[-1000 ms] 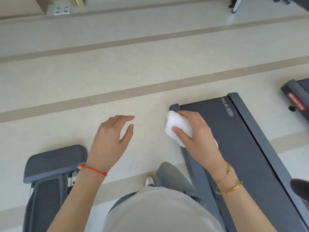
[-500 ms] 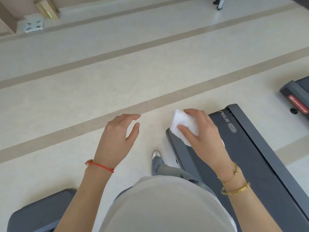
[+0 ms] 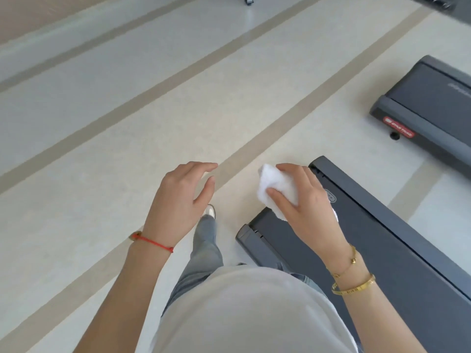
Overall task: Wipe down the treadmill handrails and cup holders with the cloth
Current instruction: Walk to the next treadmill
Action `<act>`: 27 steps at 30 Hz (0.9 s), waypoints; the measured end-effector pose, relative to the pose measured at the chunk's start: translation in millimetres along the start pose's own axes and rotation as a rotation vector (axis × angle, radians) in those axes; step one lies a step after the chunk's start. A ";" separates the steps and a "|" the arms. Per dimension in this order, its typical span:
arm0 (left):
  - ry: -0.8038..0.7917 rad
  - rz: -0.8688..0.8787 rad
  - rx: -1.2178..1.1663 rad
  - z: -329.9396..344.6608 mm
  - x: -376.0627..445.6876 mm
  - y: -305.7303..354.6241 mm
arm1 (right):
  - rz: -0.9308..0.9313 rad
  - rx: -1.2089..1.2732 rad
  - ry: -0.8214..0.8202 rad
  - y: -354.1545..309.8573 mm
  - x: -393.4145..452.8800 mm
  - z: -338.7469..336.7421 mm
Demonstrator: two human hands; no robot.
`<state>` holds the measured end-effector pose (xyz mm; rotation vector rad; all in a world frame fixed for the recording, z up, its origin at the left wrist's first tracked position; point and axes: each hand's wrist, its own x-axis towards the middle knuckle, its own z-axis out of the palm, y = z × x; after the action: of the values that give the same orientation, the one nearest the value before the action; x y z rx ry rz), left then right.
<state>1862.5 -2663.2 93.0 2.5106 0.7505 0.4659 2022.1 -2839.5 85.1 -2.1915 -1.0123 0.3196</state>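
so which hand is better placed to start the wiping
Probably the right hand: it already grips the cloth above the treadmill. The left hand is empty, over the floor.

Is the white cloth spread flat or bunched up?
Bunched up: the cloth sits as a wad gripped in the right hand, above the treadmill deck.

A red string bracelet (image 3: 152, 242), two gold bracelets (image 3: 353, 286), a pale top (image 3: 249, 312), grey jeans (image 3: 204, 253).
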 end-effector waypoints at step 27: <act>-0.565 0.836 -0.175 131.0 499.1 20.0 | 0.784 0.009 0.690 65.2 288.8 -16.0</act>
<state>2324.2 -2431.9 85.4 2.4925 -0.5498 0.0492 2259.3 -2662.3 70.2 -2.3355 0.2360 -0.1026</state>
